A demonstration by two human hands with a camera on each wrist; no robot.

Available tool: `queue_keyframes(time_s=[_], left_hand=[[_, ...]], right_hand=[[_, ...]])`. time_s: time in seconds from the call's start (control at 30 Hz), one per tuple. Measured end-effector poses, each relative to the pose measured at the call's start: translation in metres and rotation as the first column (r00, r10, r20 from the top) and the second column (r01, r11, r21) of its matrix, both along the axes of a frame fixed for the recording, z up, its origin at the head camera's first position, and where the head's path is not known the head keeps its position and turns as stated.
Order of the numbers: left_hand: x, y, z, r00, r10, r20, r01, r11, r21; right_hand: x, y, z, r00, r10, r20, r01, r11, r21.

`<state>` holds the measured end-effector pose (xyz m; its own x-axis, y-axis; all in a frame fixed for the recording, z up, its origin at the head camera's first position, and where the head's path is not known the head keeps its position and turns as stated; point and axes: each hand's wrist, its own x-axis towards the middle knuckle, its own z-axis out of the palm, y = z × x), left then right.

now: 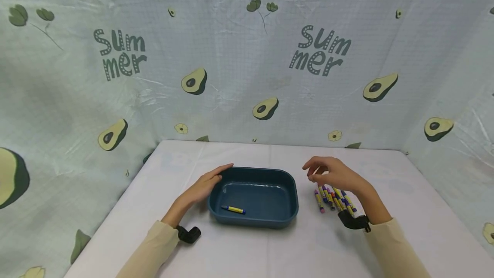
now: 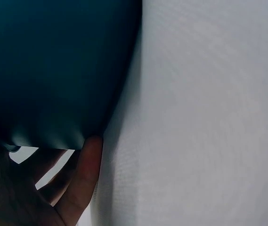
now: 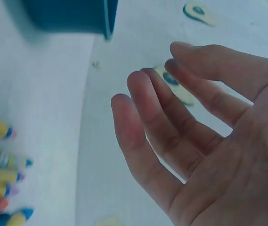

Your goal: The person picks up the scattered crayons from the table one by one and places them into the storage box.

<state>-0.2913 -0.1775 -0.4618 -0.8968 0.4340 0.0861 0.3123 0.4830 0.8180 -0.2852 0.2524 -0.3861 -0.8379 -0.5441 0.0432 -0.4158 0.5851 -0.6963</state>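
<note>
Tray (image 1: pixel 256 222) sat mid-table (image 1: pixel 231 254), between the person's hands, low enough to see and reach into. Left hand (image 1: pixel 202 188) lay along its left end, fingers fairly straight against the wall, not wrapped round anything I could see. Probably a steadying touch, to stop the tray sliding. Thumb contact at the rim: couldn't tell.

Right hand (image 1: pixel 335 173) hovered over the crayon pile (image 1: pixel 331 199), right of the tray, fingers loosely bent, thumb and fingertips apart, nothing between them. Looked to me like a pinch-ready shape, handy for small sticks. Pile right beside the tray made sense too: short carry. One crayon (image 1: pixel 233 209) lay on the tray floor, near its front left, tip pointing left.

Counts: one tray. One crayon inside it. Outside, one crayon (image 1: pixel 319 201) lay at the pile's left edge; total there unclear, eight or more by my eye, with the right hand and its camera (image 1: pixel 352 220) likely hiding some. Two hands, well apart. Two wrist cameras, the other (image 1: pixel 189 235) on the left. Backdrop sheet (image 1: pixel 231 55) read SUMMER twice.
</note>
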Motion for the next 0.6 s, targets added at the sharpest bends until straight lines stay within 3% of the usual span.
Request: queue_keyframes(time_s=[0.3, 0.6], left_hand=[[0.000, 0.001, 0.001, 1.000, 0.001, 0.006, -0.001, 1.000, -0.010], [0.000, 0.001, 0.001, 1.000, 0.005, 0.005, -0.005, 1.000, -0.005]], right_hand=[[0.002, 0.035, -0.012, 0.994, -0.108, 0.015, 0.108, 0.994, 0.017], [-0.002, 0.049, -0.024, 0.965, -0.231, 0.123, 0.222, 0.972, 0.083]])
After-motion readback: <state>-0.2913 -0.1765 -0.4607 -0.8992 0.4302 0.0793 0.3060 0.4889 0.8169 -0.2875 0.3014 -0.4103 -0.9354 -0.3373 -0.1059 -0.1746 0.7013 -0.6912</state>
